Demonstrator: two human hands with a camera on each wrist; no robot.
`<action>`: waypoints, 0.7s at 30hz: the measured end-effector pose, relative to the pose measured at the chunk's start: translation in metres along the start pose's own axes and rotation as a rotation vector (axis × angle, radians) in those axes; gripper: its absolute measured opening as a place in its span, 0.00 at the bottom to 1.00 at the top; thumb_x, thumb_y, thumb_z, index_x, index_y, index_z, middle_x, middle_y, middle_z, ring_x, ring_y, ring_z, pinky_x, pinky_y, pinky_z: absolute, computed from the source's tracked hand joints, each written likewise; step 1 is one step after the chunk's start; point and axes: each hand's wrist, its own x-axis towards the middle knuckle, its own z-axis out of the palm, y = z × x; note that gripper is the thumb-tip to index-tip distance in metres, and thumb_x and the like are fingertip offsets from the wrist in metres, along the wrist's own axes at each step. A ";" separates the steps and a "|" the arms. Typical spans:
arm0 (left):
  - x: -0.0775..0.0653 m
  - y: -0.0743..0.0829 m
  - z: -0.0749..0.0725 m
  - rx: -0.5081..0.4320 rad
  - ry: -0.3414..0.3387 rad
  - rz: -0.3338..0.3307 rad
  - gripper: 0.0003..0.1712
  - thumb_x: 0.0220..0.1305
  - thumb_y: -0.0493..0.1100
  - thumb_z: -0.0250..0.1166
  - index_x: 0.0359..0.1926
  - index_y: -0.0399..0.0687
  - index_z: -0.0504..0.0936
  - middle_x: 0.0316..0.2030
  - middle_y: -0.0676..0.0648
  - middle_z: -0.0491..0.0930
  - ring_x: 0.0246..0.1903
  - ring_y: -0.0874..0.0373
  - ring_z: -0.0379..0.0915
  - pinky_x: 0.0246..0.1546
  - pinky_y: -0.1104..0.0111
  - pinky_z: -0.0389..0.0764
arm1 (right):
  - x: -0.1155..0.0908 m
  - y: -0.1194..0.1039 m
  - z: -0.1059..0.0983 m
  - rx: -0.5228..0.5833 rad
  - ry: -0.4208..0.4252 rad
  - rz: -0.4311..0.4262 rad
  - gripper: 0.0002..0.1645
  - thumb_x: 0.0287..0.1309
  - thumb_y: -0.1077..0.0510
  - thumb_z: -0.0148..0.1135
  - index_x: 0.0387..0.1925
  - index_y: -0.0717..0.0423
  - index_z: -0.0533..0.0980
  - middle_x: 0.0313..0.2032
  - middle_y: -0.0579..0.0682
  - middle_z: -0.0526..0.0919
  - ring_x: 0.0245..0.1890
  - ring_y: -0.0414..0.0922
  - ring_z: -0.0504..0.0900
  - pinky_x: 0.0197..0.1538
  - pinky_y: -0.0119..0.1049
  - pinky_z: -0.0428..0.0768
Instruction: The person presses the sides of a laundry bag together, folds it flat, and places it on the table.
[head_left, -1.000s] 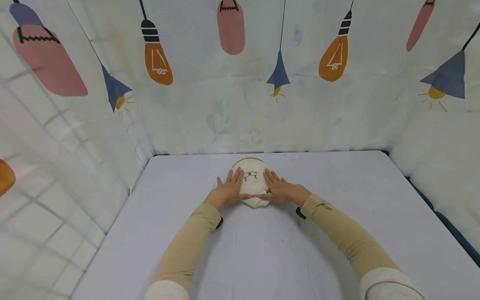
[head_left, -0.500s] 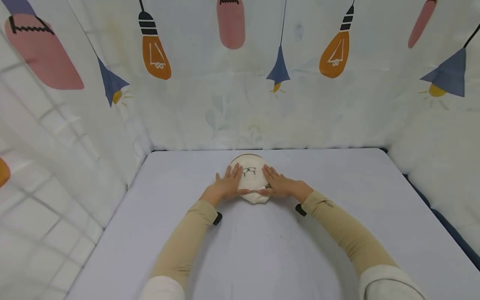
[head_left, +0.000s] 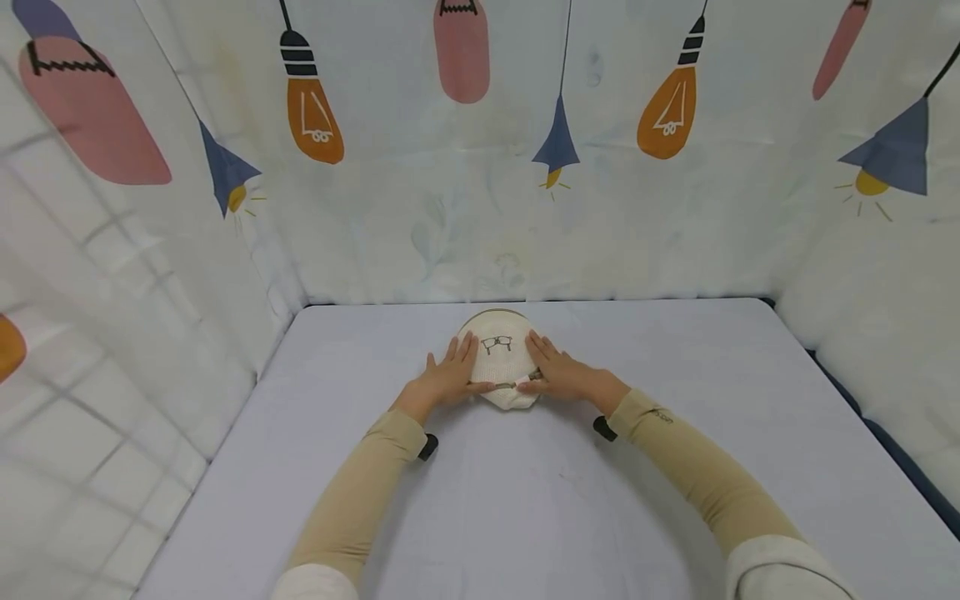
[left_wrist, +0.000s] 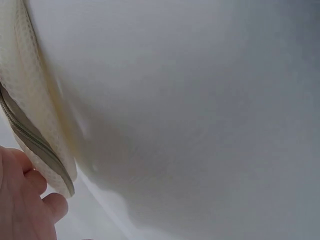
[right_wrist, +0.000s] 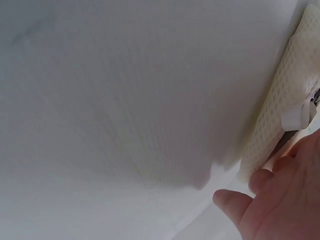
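A rounded cream mesh zip pouch [head_left: 502,365] printed with a pair of glasses lies at the far middle of the table. My left hand [head_left: 444,380] rests along its left side, fingers straight and thumb stretched toward the zip. From the other side my right hand [head_left: 561,372] lies on its right edge, fingers likewise extended. In the left wrist view the zip [left_wrist: 35,137] runs along the pouch's side, close to the left hand [left_wrist: 22,197]. A white tag [right_wrist: 296,116] sticks out by the right hand [right_wrist: 287,200] in the right wrist view.
A white cloth covers the table [head_left: 525,500]. Fabric walls printed with light bulbs and lamps rise behind the table [head_left: 480,225] and at its left. Each wrist carries a small black device, seen below the left cuff [head_left: 427,447] and the right cuff [head_left: 603,428].
My left hand has slid slightly left, uncovering more of the pouch beside the glasses print. The right hand stays nearly in place. The head view has shifted a little.
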 end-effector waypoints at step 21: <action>0.001 0.011 -0.004 0.060 -0.059 -0.065 0.58 0.73 0.69 0.54 0.82 0.39 0.37 0.81 0.42 0.31 0.79 0.39 0.27 0.70 0.31 0.42 | 0.004 -0.011 -0.005 -0.126 -0.143 0.086 0.58 0.76 0.32 0.44 0.79 0.66 0.30 0.80 0.61 0.25 0.79 0.59 0.30 0.76 0.63 0.47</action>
